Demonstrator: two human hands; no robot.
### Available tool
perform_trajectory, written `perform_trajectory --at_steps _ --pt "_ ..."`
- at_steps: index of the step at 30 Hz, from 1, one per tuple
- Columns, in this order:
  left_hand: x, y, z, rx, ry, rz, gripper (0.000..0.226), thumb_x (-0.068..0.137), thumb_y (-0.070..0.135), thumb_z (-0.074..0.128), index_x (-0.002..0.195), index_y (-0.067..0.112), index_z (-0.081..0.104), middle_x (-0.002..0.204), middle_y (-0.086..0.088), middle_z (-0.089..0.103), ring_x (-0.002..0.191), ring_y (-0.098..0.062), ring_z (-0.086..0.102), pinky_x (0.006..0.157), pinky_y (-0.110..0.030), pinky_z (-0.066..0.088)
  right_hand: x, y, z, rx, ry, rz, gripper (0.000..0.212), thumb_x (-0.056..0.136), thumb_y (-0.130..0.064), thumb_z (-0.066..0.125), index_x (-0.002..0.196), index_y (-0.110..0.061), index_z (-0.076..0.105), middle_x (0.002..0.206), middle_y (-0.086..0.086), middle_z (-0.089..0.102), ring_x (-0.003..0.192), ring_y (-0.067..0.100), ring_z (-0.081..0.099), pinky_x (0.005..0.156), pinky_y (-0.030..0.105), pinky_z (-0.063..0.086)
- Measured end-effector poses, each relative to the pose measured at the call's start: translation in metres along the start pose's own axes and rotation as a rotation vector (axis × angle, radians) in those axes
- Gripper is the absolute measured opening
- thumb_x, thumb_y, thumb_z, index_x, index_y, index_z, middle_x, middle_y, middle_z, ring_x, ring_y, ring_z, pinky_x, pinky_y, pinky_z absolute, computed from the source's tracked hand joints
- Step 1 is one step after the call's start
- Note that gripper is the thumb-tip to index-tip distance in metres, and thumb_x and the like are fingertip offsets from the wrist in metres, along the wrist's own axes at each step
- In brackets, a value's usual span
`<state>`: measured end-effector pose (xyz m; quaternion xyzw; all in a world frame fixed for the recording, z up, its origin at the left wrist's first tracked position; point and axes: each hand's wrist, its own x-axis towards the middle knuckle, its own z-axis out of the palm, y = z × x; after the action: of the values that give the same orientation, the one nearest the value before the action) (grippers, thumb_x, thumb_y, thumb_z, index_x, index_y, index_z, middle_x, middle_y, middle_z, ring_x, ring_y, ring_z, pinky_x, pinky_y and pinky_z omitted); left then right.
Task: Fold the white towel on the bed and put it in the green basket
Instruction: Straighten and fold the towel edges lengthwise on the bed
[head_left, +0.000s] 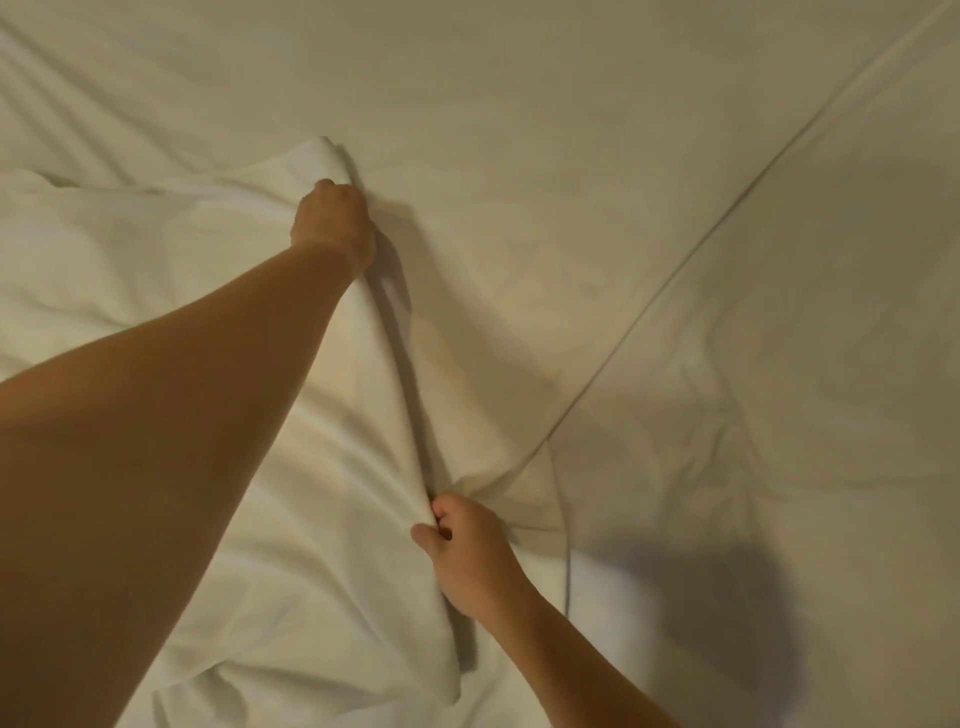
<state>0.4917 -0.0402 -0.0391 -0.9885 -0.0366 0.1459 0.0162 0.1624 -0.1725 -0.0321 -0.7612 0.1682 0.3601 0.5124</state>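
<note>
Fingers of the left hand (335, 218) are closed on the far end of one towel (171, 270) edge; the right hand (467, 551) is pinched on the near end. That edge is held taut, probably for a fold. The towel lies rumpled on the bed (597, 156). No writing is seen; the basket is out of view.

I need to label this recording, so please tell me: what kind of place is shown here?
Probably a bedroom: a made bed fills the view, its sheet seamed and creased. The left hand and right hand grip a white towel on it.
</note>
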Motion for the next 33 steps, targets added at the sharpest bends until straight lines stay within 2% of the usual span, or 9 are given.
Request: perform_trajectory --at_steps 2,5,9,13,19,26,29,33 --pt "-0.002 0.003 -0.007 0.004 0.004 -0.012 0.039 0.095 0.004 0.050 0.132 -0.005 0.058 0.128 -0.025 0.053 0.123 -0.045 0.053 0.103 -0.047 0.047 -0.004 -0.002 -0.008 0.001 -0.001 -0.031 0.024 0.095 -0.033 0.061 0.076 -0.026 0.049 0.066 -0.008 0.051 0.053 0.005 0.043 0.050 0.015 0.035" --pt "0.003 0.011 -0.017 -0.117 0.028 -0.043 0.038 0.101 0.009 0.043 0.134 -0.007 0.054 0.131 -0.025 0.052 0.124 -0.045 0.053 0.105 -0.048 0.045 -0.013 -0.001 -0.028 -0.001 0.043 -0.099 0.030 0.094 -0.031 0.062 0.071 -0.022 0.045 0.062 -0.007 0.044 0.052 0.007 0.037 0.049 0.017 0.034" --pt "0.012 0.037 -0.039 -0.298 0.109 -0.035 0.038 0.100 0.009 0.048 0.134 -0.007 0.052 0.137 -0.022 0.052 0.124 -0.040 0.053 0.094 -0.035 0.043 -0.027 0.005 -0.073 -0.006 0.112 -0.153 0.034 0.092 -0.031 0.063 0.067 -0.024 0.041 0.060 -0.007 0.041 0.054 0.007 0.036 0.054 0.021 0.032" --pt "-0.001 0.102 -0.074 -0.316 0.154 0.126 0.052 0.088 -0.003 0.058 0.137 -0.014 0.047 0.145 -0.027 0.044 0.135 -0.040 0.044 0.113 -0.037 0.036 -0.043 0.017 -0.137 0.070 0.203 -0.137 0.040 0.092 -0.027 0.064 0.064 -0.027 0.036 0.054 -0.013 0.041 0.052 0.005 0.038 0.055 0.016 0.036" --pt "0.001 0.208 -0.095 -0.335 0.134 0.187 0.054 0.091 0.004 0.057 0.140 -0.015 0.045 0.148 -0.027 0.042 0.138 -0.038 0.042 0.116 -0.034 0.032 -0.055 0.046 -0.229 0.071 0.248 -0.120 0.035 0.094 -0.027 0.064 0.066 -0.024 0.043 0.057 -0.014 0.047 0.055 0.004 0.043 0.057 0.016 0.039" --pt "-0.004 0.324 -0.090 -0.397 0.097 0.237 0.054 0.088 -0.002 0.055 0.140 -0.014 0.046 0.149 -0.026 0.042 0.141 -0.035 0.039 0.116 -0.029 0.028 -0.064 0.100 -0.333 0.029 0.368 -0.102 0.033 0.095 -0.025 0.064 0.067 -0.028 0.047 0.055 -0.017 0.050 0.053 0.003 0.046 0.054 0.015 0.038" --pt "-0.003 0.367 -0.079 -0.419 0.062 0.264 0.052 0.088 -0.002 0.054 0.138 -0.015 0.047 0.148 -0.026 0.042 0.140 -0.037 0.040 0.117 -0.030 0.029 -0.063 0.130 -0.365 0.012 0.402 -0.084 0.028 0.095 -0.024 0.063 0.070 -0.029 0.052 0.060 -0.019 0.057 0.057 0.001 0.052 0.056 0.014 0.040" --pt "-0.006 0.404 -0.061 -0.384 -0.008 0.260 0.057 0.088 -0.001 0.053 0.141 -0.017 0.041 0.148 -0.028 0.039 0.138 -0.041 0.041 0.118 -0.036 0.032 -0.056 0.162 -0.376 0.021 0.428 -0.045 0.009 0.093 -0.020 0.066 0.084 -0.018 0.064 0.069 -0.005 0.064 0.070 0.008 0.059 0.060 0.013 0.041"
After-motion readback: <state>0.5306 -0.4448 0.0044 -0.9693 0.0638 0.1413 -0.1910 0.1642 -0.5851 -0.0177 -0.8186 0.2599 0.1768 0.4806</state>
